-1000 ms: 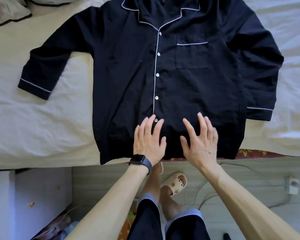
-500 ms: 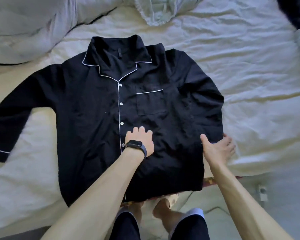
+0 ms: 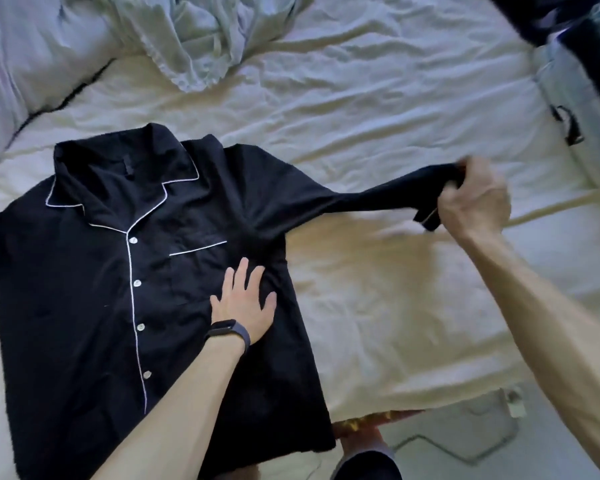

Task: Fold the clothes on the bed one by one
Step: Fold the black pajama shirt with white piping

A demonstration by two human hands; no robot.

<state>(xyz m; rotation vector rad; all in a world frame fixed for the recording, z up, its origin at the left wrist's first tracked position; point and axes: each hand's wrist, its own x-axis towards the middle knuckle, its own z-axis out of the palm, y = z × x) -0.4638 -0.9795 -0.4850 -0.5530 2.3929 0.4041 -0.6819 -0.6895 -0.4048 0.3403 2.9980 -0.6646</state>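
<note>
A black pyjama shirt (image 3: 84, 306) with white piping and white buttons lies face up on the bed (image 3: 395, 306), collar toward the far side. My left hand (image 3: 245, 303) presses flat, fingers spread, on the shirt's body just below the chest pocket. My right hand (image 3: 471, 199) grips the cuff of the shirt's right-side sleeve (image 3: 361, 199) and holds it stretched out to the right, lifted off the sheet. The other sleeve runs out of view at the left.
A crumpled pale green garment (image 3: 194, 39) lies at the bed's far side. Dark and light clothes (image 3: 582, 64) are heaped at the far right. A pillow (image 3: 21, 57) sits at the far left. The bed's near edge and floor (image 3: 465, 441) show below.
My right hand has taken the sleeve cuff and pulled the sleeve out to the right. My left hand slid rightward and spread flat below the pocket. The view shifted right.
</note>
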